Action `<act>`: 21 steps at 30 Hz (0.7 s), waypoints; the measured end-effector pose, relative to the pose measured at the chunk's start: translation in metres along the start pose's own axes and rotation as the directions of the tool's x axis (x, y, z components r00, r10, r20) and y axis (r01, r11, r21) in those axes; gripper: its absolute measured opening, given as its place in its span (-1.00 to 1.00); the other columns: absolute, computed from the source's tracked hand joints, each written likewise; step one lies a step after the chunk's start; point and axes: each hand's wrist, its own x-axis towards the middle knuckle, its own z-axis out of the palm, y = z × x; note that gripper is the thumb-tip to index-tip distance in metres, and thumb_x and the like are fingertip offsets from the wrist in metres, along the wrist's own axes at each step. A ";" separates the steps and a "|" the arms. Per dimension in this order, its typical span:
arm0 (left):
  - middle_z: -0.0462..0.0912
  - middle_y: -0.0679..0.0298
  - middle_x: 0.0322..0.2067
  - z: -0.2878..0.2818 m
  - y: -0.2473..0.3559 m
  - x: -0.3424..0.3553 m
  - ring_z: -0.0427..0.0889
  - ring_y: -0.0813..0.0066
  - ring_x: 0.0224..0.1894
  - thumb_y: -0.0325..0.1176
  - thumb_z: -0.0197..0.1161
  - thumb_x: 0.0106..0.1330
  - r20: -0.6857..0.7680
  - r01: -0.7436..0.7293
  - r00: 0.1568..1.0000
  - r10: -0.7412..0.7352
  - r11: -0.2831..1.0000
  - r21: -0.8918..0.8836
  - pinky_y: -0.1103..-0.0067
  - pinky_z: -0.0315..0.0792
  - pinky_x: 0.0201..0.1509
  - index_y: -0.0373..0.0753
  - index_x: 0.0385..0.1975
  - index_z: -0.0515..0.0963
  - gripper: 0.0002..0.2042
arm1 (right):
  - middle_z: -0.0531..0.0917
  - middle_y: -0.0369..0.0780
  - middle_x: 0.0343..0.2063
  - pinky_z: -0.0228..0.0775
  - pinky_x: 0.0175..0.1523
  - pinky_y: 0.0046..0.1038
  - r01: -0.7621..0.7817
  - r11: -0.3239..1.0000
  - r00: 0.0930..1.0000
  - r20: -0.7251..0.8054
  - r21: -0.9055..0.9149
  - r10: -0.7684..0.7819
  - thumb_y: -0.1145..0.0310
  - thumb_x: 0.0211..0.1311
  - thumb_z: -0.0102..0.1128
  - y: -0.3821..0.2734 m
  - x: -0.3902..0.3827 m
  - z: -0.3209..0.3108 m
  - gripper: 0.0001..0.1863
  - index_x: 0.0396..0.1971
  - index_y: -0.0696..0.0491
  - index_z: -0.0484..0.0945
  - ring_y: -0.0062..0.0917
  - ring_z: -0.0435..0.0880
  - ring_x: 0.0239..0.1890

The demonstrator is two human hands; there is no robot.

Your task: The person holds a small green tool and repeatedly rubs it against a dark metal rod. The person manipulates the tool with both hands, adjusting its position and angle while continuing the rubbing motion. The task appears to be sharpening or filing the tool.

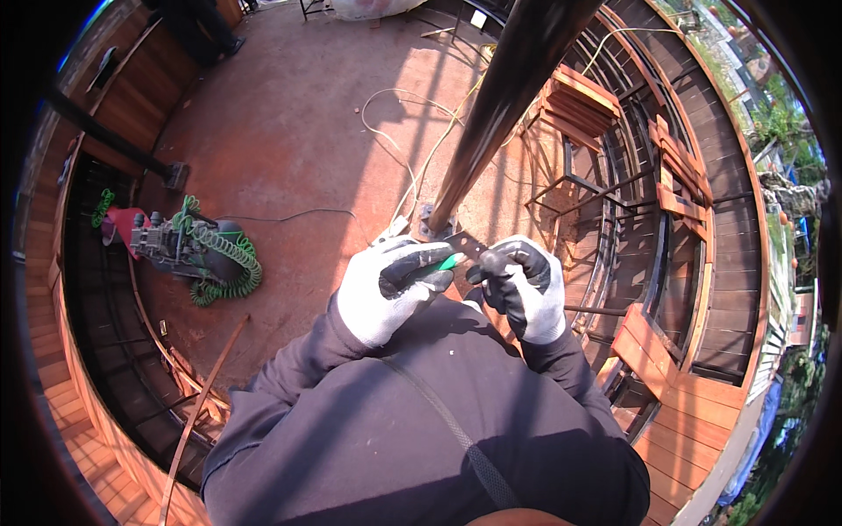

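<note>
Your left hand and right hand clamp a green-handled tool; dark post crowds ahead, railing hems right

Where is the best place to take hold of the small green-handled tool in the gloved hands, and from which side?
Probably the green handle, from the person's left: the left hand already wraps it there. The right hand covers the other end, where a flat dark metal piece sits.

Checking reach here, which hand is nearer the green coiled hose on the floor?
Left. The left hand sits just right of the green coiled hose; the right hand is farther right, beyond it.
</note>
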 end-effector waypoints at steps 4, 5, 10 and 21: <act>0.48 0.34 -0.34 0.001 -0.003 -0.006 0.44 0.69 -0.39 -0.35 0.27 0.24 -0.041 0.066 0.996 -0.075 0.980 -0.185 0.70 0.34 -0.29 -0.39 0.02 0.55 -0.62 | 0.50 -0.35 -0.65 0.13 -0.63 -0.68 0.245 0.969 0.882 -0.419 0.015 -0.217 0.21 0.41 0.07 -0.019 0.008 -0.051 -0.72 -0.41 0.12 0.50 -0.79 0.29 -0.74; 0.47 0.35 -0.34 0.004 -0.003 -0.006 0.44 0.70 -0.40 -0.39 0.27 0.23 -0.060 0.091 0.992 -0.108 0.967 -0.239 0.70 0.33 -0.30 -0.40 0.02 0.55 -0.63 | 0.47 -0.37 -0.68 0.11 -0.64 -0.69 0.249 0.967 0.899 -0.361 -0.044 -0.248 0.20 0.41 0.06 -0.025 0.003 -0.050 -0.71 -0.43 0.10 0.49 -0.79 0.28 -0.76; 0.49 0.31 -0.30 0.010 0.002 0.003 0.51 0.67 -0.36 -0.59 0.16 0.17 -0.010 0.080 0.997 -0.082 0.986 -0.143 0.72 0.40 -0.26 -0.39 -0.02 0.57 -0.66 | 0.65 -0.22 -0.38 0.43 -0.15 -0.55 -0.129 0.988 0.976 0.164 -0.086 0.142 0.48 0.31 0.08 -0.015 -0.003 0.004 -0.85 -0.24 0.25 0.55 -0.62 0.60 -0.31; 0.52 0.29 -0.31 0.011 0.004 0.000 0.52 0.63 -0.34 -0.57 0.15 0.18 0.008 -0.107 0.994 0.107 0.986 0.131 0.64 0.42 -0.26 -0.39 -0.12 0.61 -0.74 | 0.63 -0.23 -0.42 0.39 -0.30 -0.60 0.102 0.981 0.994 0.044 -0.166 -0.096 0.32 0.32 0.15 0.002 -0.014 0.003 -0.73 -0.18 0.26 0.53 -0.67 0.56 -0.43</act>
